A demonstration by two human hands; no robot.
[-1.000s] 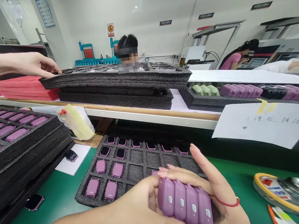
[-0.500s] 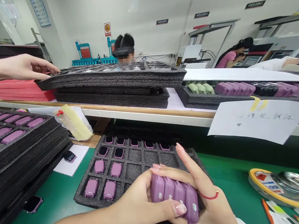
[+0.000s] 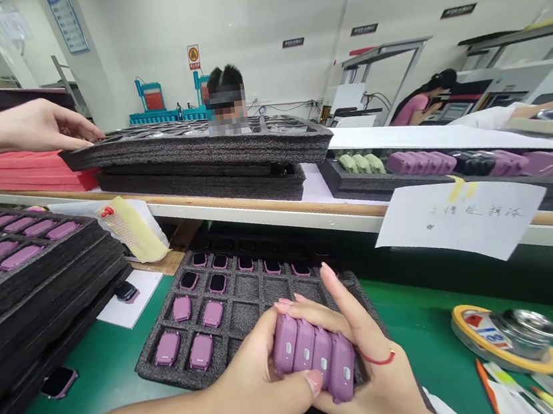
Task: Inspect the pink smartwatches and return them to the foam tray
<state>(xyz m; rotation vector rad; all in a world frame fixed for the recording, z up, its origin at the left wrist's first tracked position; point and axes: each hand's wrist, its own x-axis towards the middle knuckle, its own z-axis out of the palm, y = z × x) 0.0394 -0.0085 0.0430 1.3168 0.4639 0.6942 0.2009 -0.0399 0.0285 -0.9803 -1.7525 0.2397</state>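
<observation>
Both my hands sit low in the middle of the view, closed together around a row of several purple watch bodies (image 3: 312, 354). My left hand (image 3: 253, 391), with a pink sleeve, wraps the row from the left, its thumb pressed under the row's near end. My right hand (image 3: 379, 382), with a red string at the wrist, cups the row from the right, its index finger raised above it. Just behind them lies a black foam tray (image 3: 248, 301) on the green mat, with purple watch bodies (image 3: 193, 348) in its left pockets.
A tall stack of foam trays (image 3: 39, 290) filled with purple bodies stands at left. On the shelf above, another person's hand (image 3: 45, 128) touches more foam trays (image 3: 199, 149). A paper note (image 3: 459, 218) hangs from the shelf. A yellow-rimmed tape roll (image 3: 509, 339) lies right.
My hands drew the row of watch bodies closer together and slightly left. My left thumb slid along the row's near end. The other person's hand stays on the shelf tray.
</observation>
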